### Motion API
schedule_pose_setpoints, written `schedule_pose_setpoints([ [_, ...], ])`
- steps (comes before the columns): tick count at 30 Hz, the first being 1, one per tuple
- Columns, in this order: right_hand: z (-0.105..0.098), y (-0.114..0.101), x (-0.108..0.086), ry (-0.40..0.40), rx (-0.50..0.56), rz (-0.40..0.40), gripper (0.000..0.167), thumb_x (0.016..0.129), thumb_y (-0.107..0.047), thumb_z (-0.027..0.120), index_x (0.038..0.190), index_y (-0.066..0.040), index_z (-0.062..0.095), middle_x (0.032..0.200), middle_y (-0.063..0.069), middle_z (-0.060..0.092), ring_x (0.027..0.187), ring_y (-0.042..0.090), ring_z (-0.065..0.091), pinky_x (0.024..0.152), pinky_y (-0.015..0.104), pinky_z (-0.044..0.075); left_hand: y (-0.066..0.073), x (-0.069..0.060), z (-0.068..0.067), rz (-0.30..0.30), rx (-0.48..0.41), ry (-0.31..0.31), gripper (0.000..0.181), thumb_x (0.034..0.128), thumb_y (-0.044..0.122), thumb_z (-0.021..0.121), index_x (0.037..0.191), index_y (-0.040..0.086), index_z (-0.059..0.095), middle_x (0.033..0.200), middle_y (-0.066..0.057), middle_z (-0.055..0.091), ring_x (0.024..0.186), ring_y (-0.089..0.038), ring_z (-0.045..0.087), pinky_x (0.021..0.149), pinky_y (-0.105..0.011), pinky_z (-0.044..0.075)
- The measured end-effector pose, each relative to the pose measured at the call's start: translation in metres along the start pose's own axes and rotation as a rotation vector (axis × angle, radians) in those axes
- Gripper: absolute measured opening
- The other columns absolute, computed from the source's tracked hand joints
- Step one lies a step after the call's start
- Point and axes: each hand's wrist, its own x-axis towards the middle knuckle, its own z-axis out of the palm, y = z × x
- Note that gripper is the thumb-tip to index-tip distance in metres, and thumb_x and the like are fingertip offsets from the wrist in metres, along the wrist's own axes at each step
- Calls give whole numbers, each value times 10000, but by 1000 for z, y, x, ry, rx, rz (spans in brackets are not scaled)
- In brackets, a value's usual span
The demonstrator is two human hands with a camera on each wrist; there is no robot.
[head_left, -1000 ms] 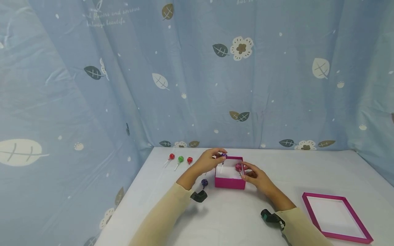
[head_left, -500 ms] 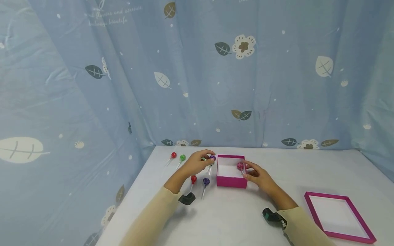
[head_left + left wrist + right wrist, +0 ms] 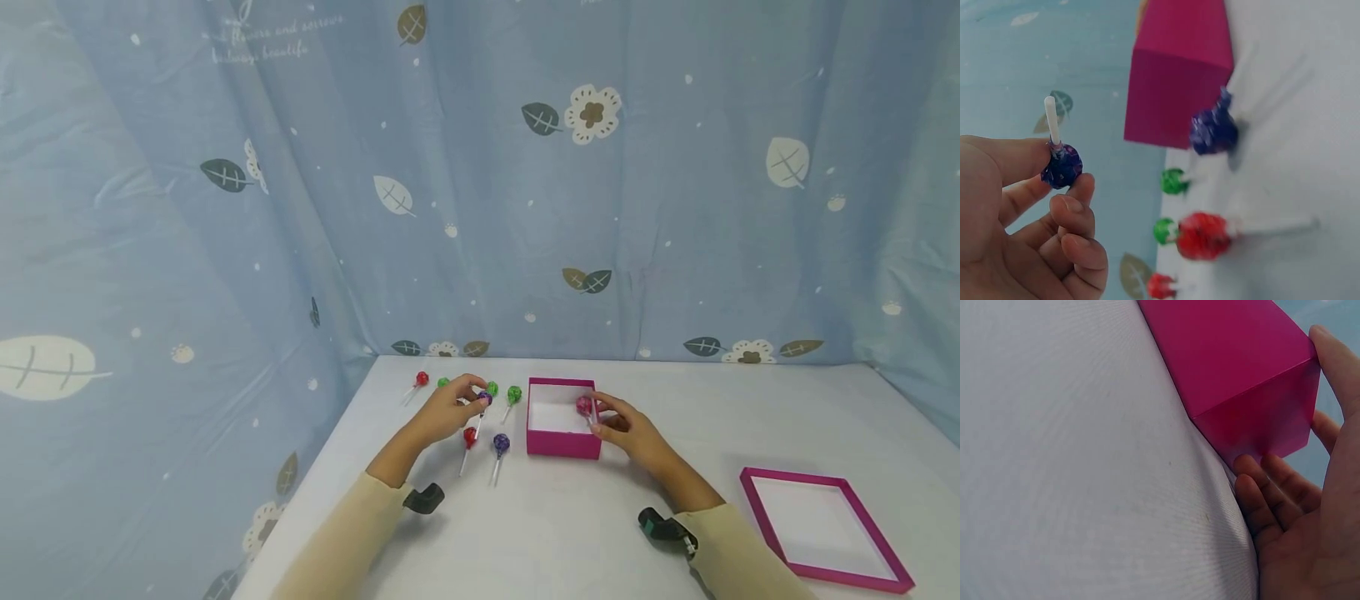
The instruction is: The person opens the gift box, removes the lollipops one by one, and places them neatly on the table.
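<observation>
My left hand [image 3: 448,412] pinches a purple-wrapped lollipop [image 3: 1062,167] between thumb and fingers, raised above the table left of the box. Its white stick points up in the left wrist view. My right hand [image 3: 628,429] holds the right side of an open magenta box [image 3: 562,444]. In the right wrist view, the thumb is at the box's top edge and several fingertips rest against the side wall. Inside the box, by that wall, a pink lollipop [image 3: 584,406] leans. Another purple lollipop [image 3: 501,443] and a red one [image 3: 469,436] lie in front of the left hand.
Green lollipops [image 3: 513,394] and a far red lollipop [image 3: 422,379] lie toward the back left, one green partly behind the left hand. The magenta-rimmed lid [image 3: 825,527] lies at the front right of the white table [image 3: 570,533]. A patterned blue curtain [image 3: 465,208] hangs behind.
My left hand has moved left from over the box, carrying the purple lollipop with it. Lollipops it covered now show beside the box. My right hand stays at the box's side.
</observation>
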Motion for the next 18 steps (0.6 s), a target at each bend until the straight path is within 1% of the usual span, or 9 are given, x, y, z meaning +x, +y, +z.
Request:
schedule_pose_setpoints([
  [5, 0, -1, 0, 0, 3, -3, 605, 939, -204, 660, 1473, -72, 408, 1303, 243, 454, 1061, 355, 553, 848, 383, 475, -13, -8, -7, -21, 7, 27, 224, 958, 286, 636, 1152, 188, 577, 1038, -53, 602, 849, -353, 616, 636, -352, 503],
  [10, 0, 0, 0, 4, -1, -4, 602, 939, -193, 660, 1472, -72, 409, 1296, 234, 459, 1054, 351, 557, 845, 386, 479, -24, -15, -12, -52, 39, 47, 206, 950, 270, 649, 1135, 198, 593, 1015, -48, 608, 804, -270, 612, 648, -340, 519],
  [13, 1, -1, 0, 9, -4, 6, 598, 938, -187, 660, 1470, -72, 412, 1294, 226, 464, 1048, 343, 557, 841, 380, 478, -31, -18, -14, -65, 57, 46, 206, 949, 259, 651, 1137, 195, 597, 1003, -42, 611, 768, -214, 597, 650, -334, 520],
  [18, 0, -1, 0, 3, -5, 9, 601, 941, -187, 655, 1474, -70, 404, 1302, 231, 459, 1064, 349, 552, 847, 376, 477, -45, -21, -16, -71, 77, 29, 180, 944, 209, 660, 1117, 184, 615, 1000, -47, 632, 727, -171, 594, 639, -325, 513],
])
